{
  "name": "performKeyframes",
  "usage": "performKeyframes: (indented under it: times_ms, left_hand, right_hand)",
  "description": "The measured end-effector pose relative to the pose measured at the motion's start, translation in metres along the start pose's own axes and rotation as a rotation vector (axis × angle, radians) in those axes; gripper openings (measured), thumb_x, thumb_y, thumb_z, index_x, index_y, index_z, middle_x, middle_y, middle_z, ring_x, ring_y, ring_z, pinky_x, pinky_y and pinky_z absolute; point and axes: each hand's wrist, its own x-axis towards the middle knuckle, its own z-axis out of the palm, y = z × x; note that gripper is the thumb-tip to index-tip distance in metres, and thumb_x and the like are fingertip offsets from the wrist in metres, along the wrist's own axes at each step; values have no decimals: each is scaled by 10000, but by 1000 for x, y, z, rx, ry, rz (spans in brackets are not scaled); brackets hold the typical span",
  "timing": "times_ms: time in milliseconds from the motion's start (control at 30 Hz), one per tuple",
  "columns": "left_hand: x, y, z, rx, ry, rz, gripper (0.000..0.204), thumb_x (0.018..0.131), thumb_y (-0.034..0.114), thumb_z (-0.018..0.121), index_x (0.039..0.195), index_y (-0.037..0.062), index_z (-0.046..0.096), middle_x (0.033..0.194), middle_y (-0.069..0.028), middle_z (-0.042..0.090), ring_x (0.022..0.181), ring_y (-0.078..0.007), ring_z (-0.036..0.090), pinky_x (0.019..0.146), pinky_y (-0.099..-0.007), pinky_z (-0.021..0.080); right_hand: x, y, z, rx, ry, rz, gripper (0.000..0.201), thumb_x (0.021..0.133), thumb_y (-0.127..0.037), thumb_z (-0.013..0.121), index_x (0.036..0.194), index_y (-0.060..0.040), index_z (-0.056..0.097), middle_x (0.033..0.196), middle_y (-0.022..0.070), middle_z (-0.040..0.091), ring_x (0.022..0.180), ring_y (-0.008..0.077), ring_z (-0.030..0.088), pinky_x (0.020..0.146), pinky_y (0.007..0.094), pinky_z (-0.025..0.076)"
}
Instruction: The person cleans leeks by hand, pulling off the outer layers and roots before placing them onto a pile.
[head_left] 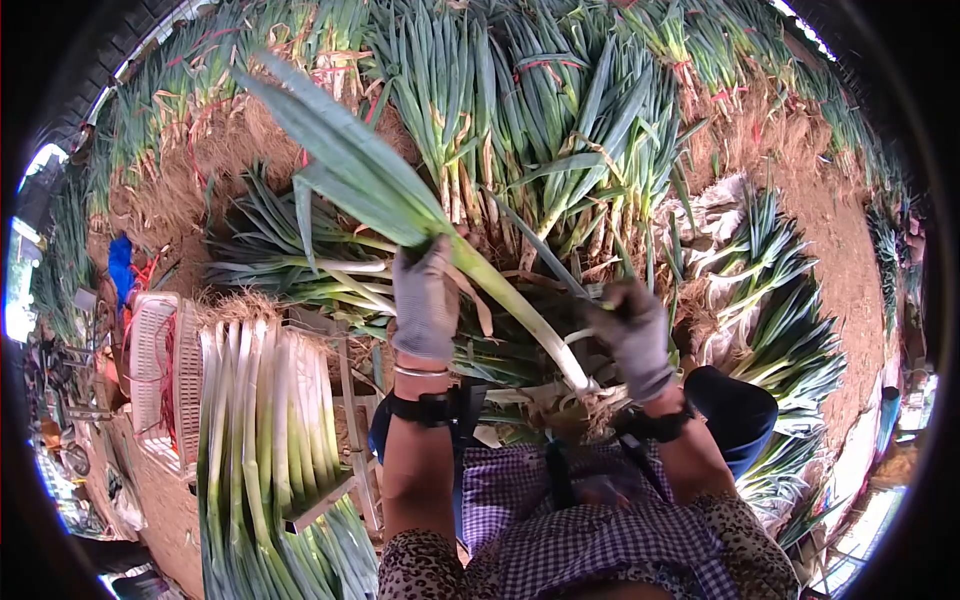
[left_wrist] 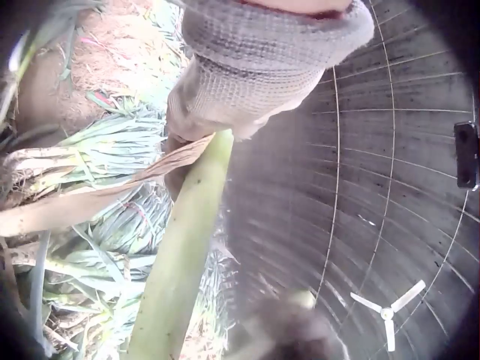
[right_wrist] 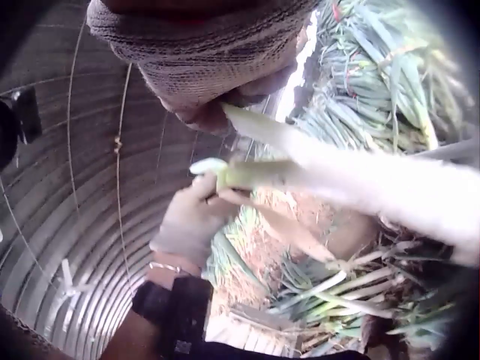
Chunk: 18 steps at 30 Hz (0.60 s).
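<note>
In the head view my gloved left hand [head_left: 425, 300] grips a leek [head_left: 515, 315] around its upper stalk. Its green leaves fan out to the upper left, and the pale root end points down to the right. A dry brown leaf [left_wrist: 97, 202] hangs off the stalk by that hand in the left wrist view. My right hand [head_left: 637, 340], gloved too, is slightly blurred beside the lower stalk. Its fingers pinch a long leaf [head_left: 548, 252], whose pale lower part [right_wrist: 259, 131] shows in the right wrist view next to the leek.
Trimmed leeks [head_left: 260, 400] lie in a pile on a metal rack at the left, beside a white plastic crate [head_left: 150, 350]. Tied leek bundles [head_left: 550, 100] stand across the back. More leeks [head_left: 790, 320] lie on the right, and others [head_left: 310, 255] behind the left hand.
</note>
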Motion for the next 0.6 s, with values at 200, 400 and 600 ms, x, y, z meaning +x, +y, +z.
performKeyframes:
  times_ms: [200,400,600]
  left_hand:
    - [2,14,-23,-52,64,18,256,949,123,578,1174,25,504,1093,-162,606,993,-316,629,847,-590,537]
    - [2,4,-13,-44,120,36,246,950,81,562,1175,6,497,1075,-166,619,992,-318,631,855,-531,536]
    - [-7,14,1,-7,-94,64,367,903,-34,577,1257,-19,480,1100,-179,623,1082,-330,603,1009,-459,464]
  right_hand:
    - [-13,49,-143,-1055,72,239,232,728,-87,739,866,-43,559,679,54,600,609,204,585,574,347,470]
    - [-2,13,-8,-774,-332,-165,751,625,-201,874,1261,-66,498,1181,136,538,1124,310,534,958,373,468]
    - [19,28,55,-237,-329,59,417,736,-33,796,1067,-35,543,951,30,606,863,125,571,783,265,490]
